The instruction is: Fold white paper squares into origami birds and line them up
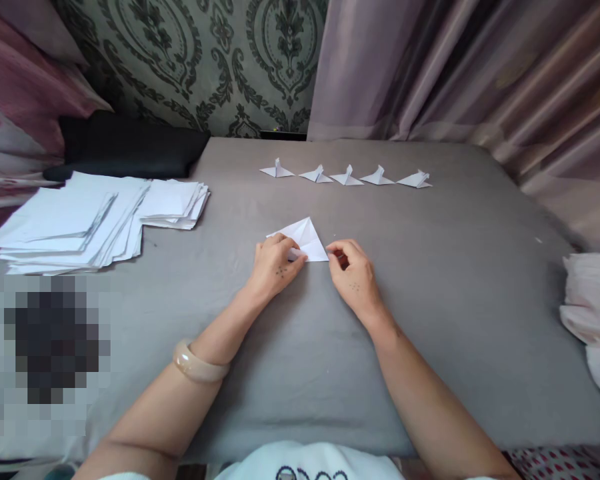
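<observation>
Folded white paper [305,235] lies mid-surface, well in from all edges, one point toward the far edge, creases visible. Left hand [279,262] covers its left part, a bit of paper pinched between thumb and forefinger. Right hand [351,275] is at the paper's right corner, fingers curled, thumb and forefinger tips close together; can't tell if they grip the corner or just touch it. Hands are apart, the paper's front side between them.

Surface [460,320] has a grey cloth cover. Five folded paper figures [349,177] sit in a row just in from the far edge, each with wings spread and a raised middle. Left edge: stack of large white sheets [45,213], slightly fanned, with a stack of smaller sheets [169,199] against its right side. Black folded item [130,147] at the far left corner, behind the sheets. White cloth [593,300] bunched at the right edge. Near left corner is pixelated, can't read it. Pale bangle [200,363] on the left wrist.
</observation>
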`<act>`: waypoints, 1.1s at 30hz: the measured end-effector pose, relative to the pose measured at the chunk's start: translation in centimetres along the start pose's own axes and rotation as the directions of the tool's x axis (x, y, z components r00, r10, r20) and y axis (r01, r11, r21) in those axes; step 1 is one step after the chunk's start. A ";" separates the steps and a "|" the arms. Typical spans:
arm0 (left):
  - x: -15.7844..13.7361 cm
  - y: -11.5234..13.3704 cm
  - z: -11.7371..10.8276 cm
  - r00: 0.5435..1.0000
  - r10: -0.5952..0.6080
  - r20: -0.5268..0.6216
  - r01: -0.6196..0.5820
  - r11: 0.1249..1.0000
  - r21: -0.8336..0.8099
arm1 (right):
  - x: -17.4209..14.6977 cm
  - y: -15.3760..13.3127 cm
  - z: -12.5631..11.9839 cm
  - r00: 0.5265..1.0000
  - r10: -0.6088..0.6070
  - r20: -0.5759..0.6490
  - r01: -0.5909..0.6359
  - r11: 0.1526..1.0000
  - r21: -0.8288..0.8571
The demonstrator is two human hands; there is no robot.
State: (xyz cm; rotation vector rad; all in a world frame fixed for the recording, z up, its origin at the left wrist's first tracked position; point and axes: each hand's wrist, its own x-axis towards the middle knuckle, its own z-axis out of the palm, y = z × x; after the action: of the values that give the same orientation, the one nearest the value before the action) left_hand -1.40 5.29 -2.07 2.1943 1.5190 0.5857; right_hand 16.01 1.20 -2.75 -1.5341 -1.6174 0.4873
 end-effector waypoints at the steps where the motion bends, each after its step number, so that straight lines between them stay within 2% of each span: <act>1: 0.0 0.0 0.1 1.000 0.005 -0.002 -0.005 1.000 0.003 | -0.2 -0.3 0.2 0.999 -0.050 0.021 0.050 0.999 0.007; 5: -0.2 -0.3 -0.1 1.000 0.022 -0.003 -0.022 1.000 -0.022 | -0.9 -1.0 0.9 0.976 -0.155 0.152 0.163 0.986 -0.045; 10: -0.6 -1.0 -1.5 0.994 0.045 0.098 -0.034 0.993 -0.112 | -1.2 -0.5 1.0 0.969 -0.174 0.174 0.192 0.977 -0.090; 14: -0.9 -1.2 -2.3 0.985 0.112 0.129 -0.100 0.991 -0.091 | -1.2 -0.5 1.0 0.967 -0.179 0.184 0.199 0.975 -0.099; 18: -0.9 -1.1 -2.0 0.984 0.168 0.064 -0.169 0.986 0.003 | -1.2 -0.6 0.9 0.967 -0.177 0.183 0.199 0.974 -0.112; 21: -0.8 -1.1 -1.3 0.976 0.214 -0.027 -0.212 0.975 0.061 | -1.3 -0.5 1.0 0.965 -0.183 0.187 0.207 0.971 -0.116; 26: -0.6 -0.9 -0.2 0.944 0.192 -0.267 -0.156 0.976 0.151 | -1.4 -0.2 1.0 0.962 -0.184 0.201 0.213 0.968 -0.133; 28: -0.6 -1.0 0.0 0.937 0.181 -0.300 -0.140 0.978 0.153 | -1.4 -0.2 1.0 0.962 -0.184 0.201 0.213 0.968 -0.134; 30: -0.6 -1.2 0.1 0.945 0.209 -0.250 -0.174 0.973 0.153 | -1.3 -0.2 1.0 0.961 -0.184 0.205 0.213 0.968 -0.132; 33: -0.5 -1.4 0.4 0.943 0.315 -0.104 -0.297 0.942 0.155 | -1.2 -0.3 0.9 0.961 -0.177 0.212 0.205 0.972 -0.117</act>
State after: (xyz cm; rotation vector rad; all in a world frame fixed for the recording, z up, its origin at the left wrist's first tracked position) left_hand -2.46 5.30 -3.21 2.5703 1.3180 0.7503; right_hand 15.04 0.20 -3.42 -1.4451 -1.9705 0.4415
